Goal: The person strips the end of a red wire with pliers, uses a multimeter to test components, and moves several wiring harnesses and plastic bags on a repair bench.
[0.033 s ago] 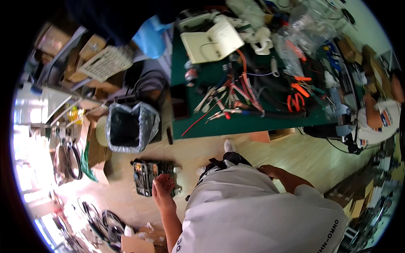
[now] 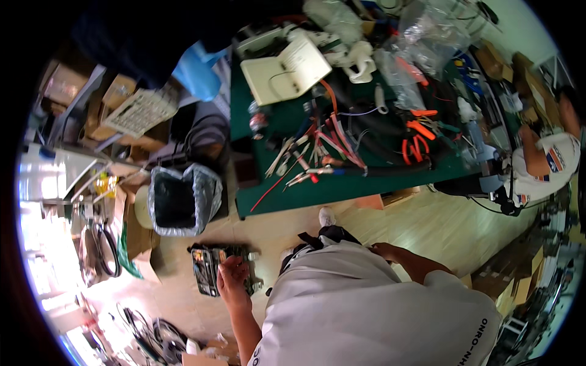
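Note:
My left hand (image 2: 233,277) hangs in the air at my left side, above an open black tool case (image 2: 206,268) on the floor. Its fingers are loosely bent and slightly apart, and I see nothing in them. My right hand (image 2: 384,249) rests at the front of my right hip, against the waist of my grey shirt (image 2: 360,299); its fingers are mostly hidden. Ahead, a green-topped table (image 2: 256,198) carries a bundle of stripped cables (image 2: 317,165), red-handled pliers (image 2: 415,149), an open notebook (image 2: 268,76) and a bottle (image 2: 257,120). Neither hand touches them.
Left of the table stands a bin with a grey plastic liner (image 2: 210,201). Shelves with cardboard boxes (image 2: 67,82) and a keyboard (image 2: 143,113) line the left. Another person (image 2: 549,161) sits at the table's right end. Cartons (image 2: 510,274) lie at the lower right.
The table and its contents sit slightly lower and further left in the picture. My left hand stays over the tool case, and my right hand stays at my hip.

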The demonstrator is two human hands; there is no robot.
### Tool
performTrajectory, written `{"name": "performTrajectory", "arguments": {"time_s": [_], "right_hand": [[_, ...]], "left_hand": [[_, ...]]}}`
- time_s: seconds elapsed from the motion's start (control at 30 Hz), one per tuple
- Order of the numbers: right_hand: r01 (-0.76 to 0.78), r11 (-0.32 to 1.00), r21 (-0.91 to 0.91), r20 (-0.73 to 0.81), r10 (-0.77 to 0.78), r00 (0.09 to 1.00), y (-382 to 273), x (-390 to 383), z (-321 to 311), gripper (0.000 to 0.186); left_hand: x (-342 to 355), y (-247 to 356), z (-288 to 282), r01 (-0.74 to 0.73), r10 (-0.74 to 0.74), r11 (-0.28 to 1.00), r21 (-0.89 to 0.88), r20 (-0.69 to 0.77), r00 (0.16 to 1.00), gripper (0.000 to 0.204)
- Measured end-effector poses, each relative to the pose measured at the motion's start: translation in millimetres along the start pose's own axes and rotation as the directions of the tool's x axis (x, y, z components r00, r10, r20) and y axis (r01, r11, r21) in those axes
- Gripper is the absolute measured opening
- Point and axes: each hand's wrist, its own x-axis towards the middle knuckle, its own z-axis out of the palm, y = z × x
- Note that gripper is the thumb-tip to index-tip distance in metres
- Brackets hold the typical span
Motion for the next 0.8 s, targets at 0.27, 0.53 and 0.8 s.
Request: {"name": "performTrajectory", "arguments": {"time_s": [0.27,0.53,0.8], "right_hand": [[0.153,0.979,0.132,0.039,-0.159,0.987,8,-48,-18,0.057],[0.182,0.911,0.369,-0.084,-0.162,0.983,16,-52,63,0.049],[0.04,0.915,0.402,0.018,-0.051,0.999,25,3,156,0.047]], "left_hand": [[54,17,95,-0.048,-0.023,0.982,0.181,0.37,0.929,0.045],[112,28,168,-0.156,-0.172,0.918,0.365,0.72,0.672,0.045],[119,31,190,-0.271,-0.273,0.854,0.444,0.826,0.493,0.043]]}}
